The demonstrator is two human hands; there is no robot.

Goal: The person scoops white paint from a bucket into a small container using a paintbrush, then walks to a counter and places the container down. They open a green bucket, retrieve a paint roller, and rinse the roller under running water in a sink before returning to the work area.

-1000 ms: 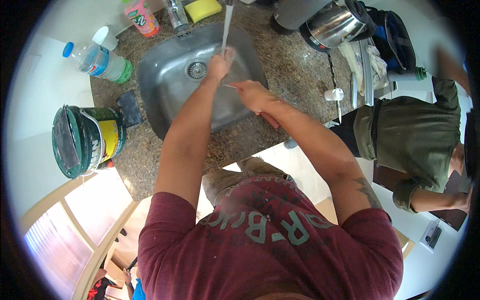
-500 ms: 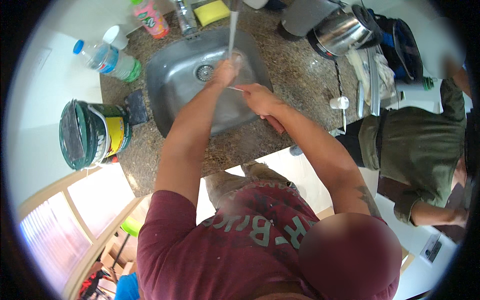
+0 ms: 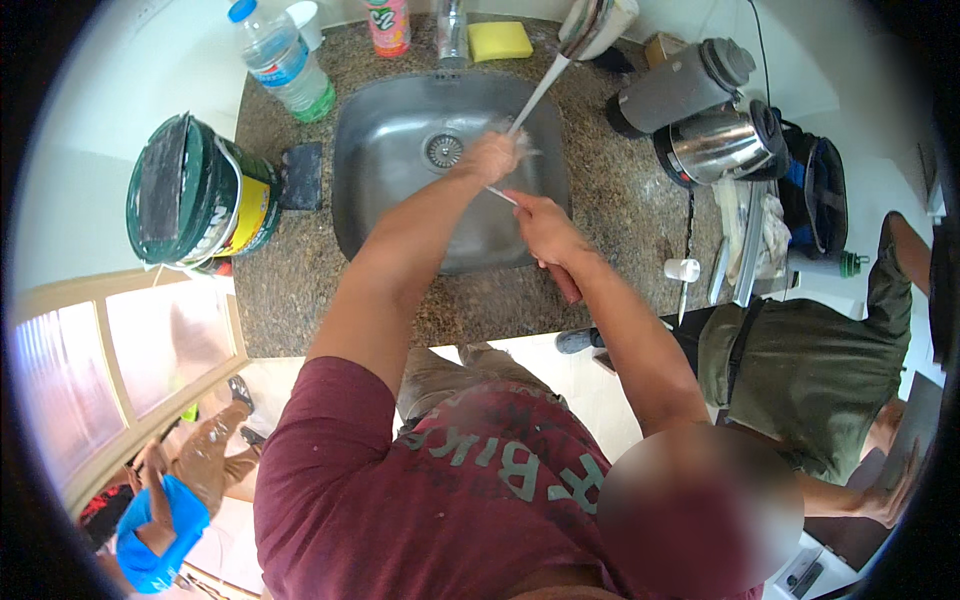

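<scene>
Near edge: right hand [image 3: 545, 228] over the sink's front rim, fingers closed round a dark red handle [image 3: 566, 282]; its thin metal blade [image 3: 500, 194] points up-left so the tip sits under the water. Left hand [image 3: 489, 156] further in, over the steel sink [image 3: 390, 215], fingers curled at the blade tip, right in the water stream [image 3: 535, 98], apparently rubbing it; whether they pinch the blade, cannot tell, splash blurs it. Tool held over the basin so runoff falls toward the drain [image 3: 443, 150]. Speckled stone tabletop [image 3: 300, 290] around the sink. Left of it: green paint bucket [image 3: 195, 195], dark block [image 3: 301, 175]. Right: steel kettle [image 3: 715, 145], white cap [image 3: 683, 269]. Far edge: yellow sponge [image 3: 500, 41], water bottle [image 3: 281, 62], pink bottle [image 3: 388, 25], by the tap. Another person in olive shorts [image 3: 800, 370] stands at right.
</scene>
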